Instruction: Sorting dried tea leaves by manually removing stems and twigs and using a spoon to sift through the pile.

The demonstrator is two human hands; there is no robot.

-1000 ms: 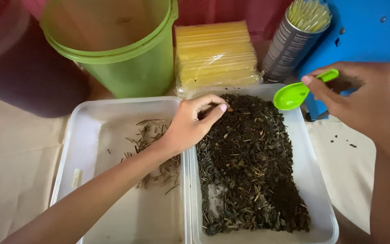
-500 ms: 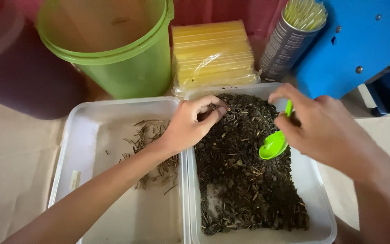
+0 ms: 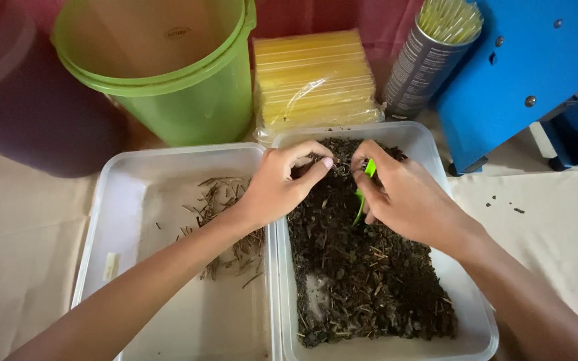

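Observation:
Two clear plastic trays stand side by side. The right tray [image 3: 466, 297] is filled with dark dried leaves [image 3: 362, 281]. The left tray [image 3: 122, 200] holds a small scatter of thin dry stems [image 3: 225, 200]. My left hand [image 3: 279, 184] reaches across the trays' shared edge, its fingers pinched on bits at the far end of the dark leaves. My right hand [image 3: 403, 197] holds a small bright green plastic spoon [image 3: 364, 190], its bowl pushed down into the leaves right beside my left fingertips.
Behind the trays stand a green plastic bucket [image 3: 168, 73], a pack of yellow strips in clear wrap [image 3: 312, 77], a grey can of pale straws [image 3: 429, 57] and a blue metal machine [image 3: 536, 73]. A dark round container [image 3: 31, 110] sits far left. Loose leaf crumbs [image 3: 510, 206] dot the beige cloth.
My right hand has swung the green spoon from above the tray's far right corner down and leftward into the dark leaves. My left hand has stayed pinched in place.

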